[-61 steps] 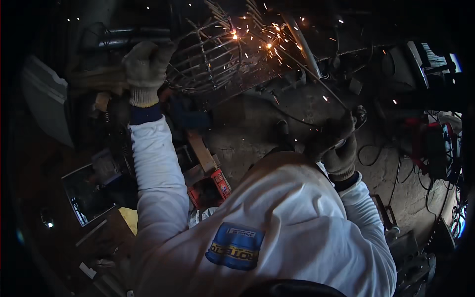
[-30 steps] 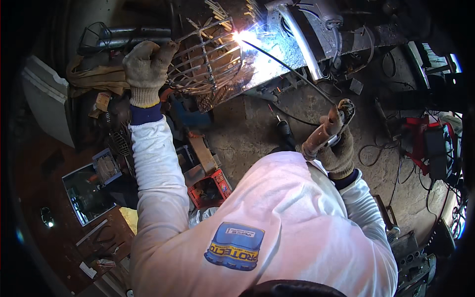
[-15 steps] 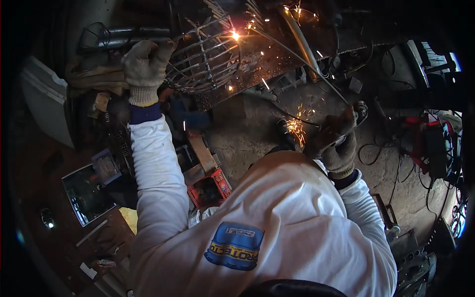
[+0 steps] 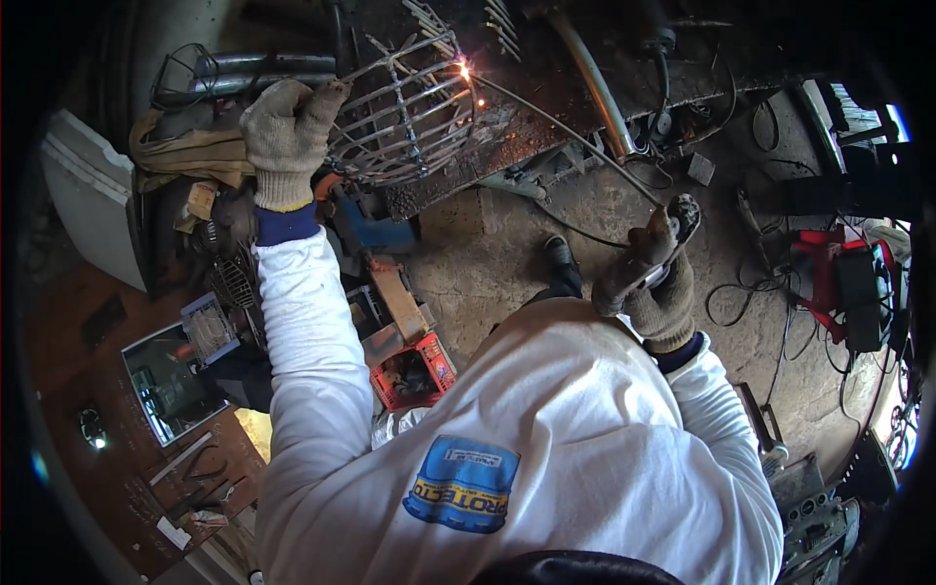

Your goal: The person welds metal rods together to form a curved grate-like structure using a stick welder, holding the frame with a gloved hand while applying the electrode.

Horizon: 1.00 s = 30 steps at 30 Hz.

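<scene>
A rounded basket of welded metal bars [image 4: 405,117] rests on the dark workbench at the top. My left hand [image 4: 288,132], in a knitted work glove, is closed on the basket's left edge; the fingertips are partly hidden. In my gloved right hand [image 4: 663,302] is a welding electrode holder [image 4: 673,222], its grip mostly covered by the fingers. From it a long, thin welding rod [image 4: 575,136] slants up and left to the basket's right rim. A small bright glow [image 4: 463,70] burns where the rod tip meets the bar.
Several short rods [image 4: 502,29] lie on the bench [image 4: 546,102] beside a metal pipe [image 4: 590,78]. Below the bench's left part stands a red crate [image 4: 414,375]. At the right are a red-and-black machine [image 4: 843,283] and loose cables [image 4: 746,297] on the concrete floor.
The flying sparks over the bench and floor have died away, and the glow at the rod tip is smaller. My right hand with the holder has shifted slightly left. The left hand stays put.
</scene>
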Each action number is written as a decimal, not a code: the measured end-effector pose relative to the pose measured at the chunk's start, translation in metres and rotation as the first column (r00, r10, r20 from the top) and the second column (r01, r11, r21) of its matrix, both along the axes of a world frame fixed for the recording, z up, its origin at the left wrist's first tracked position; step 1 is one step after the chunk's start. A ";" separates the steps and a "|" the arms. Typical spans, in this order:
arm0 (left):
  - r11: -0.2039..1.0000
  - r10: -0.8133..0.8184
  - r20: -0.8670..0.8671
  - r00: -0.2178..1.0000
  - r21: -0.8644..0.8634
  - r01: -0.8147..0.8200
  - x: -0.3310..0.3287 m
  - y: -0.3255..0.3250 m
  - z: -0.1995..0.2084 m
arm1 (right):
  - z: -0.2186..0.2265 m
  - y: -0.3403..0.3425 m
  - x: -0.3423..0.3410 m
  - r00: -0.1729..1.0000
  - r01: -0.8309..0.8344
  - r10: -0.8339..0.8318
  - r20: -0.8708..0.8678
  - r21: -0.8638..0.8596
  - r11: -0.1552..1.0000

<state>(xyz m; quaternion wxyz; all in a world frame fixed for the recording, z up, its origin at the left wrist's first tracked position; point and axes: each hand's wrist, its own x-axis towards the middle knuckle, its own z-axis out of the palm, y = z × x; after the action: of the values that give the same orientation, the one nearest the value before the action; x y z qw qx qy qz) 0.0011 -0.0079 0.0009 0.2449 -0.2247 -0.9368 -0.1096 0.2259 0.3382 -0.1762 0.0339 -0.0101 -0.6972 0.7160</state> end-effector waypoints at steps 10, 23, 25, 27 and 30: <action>0.965 -0.255 -0.110 0.961 -0.089 0.246 -0.012 -0.015 -0.013 | -0.010 0.001 0.002 1.000 -0.028 0.027 -0.004 -0.054 0.998; 0.993 -0.071 -0.133 0.989 -0.099 0.058 -0.011 -0.007 -0.006 | -0.024 0.004 0.010 0.994 0.084 -0.085 -0.073 -0.028 0.996; 0.980 -0.141 -0.186 0.972 -0.169 0.110 -0.011 -0.007 -0.006 | -0.022 0.003 0.011 0.998 0.056 -0.056 -0.030 -0.021 0.998; 0.993 -0.062 -0.091 0.994 -0.104 0.052 -0.003 0.001 0.002 | -0.016 0.001 0.011 0.999 0.045 -0.045 0.012 -0.018 0.999; 0.998 0.010 0.002 1.000 -0.059 -0.009 0.000 0.004 0.005 | -0.008 0.001 0.008 0.999 0.033 -0.033 0.003 0.038 0.999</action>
<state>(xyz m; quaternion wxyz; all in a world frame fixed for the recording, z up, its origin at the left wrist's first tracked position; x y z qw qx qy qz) 0.0007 -0.0037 0.0061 0.2374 -0.2272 -0.9410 -0.0811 0.2341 0.3392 -0.1842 0.0446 -0.0223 -0.7103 0.7022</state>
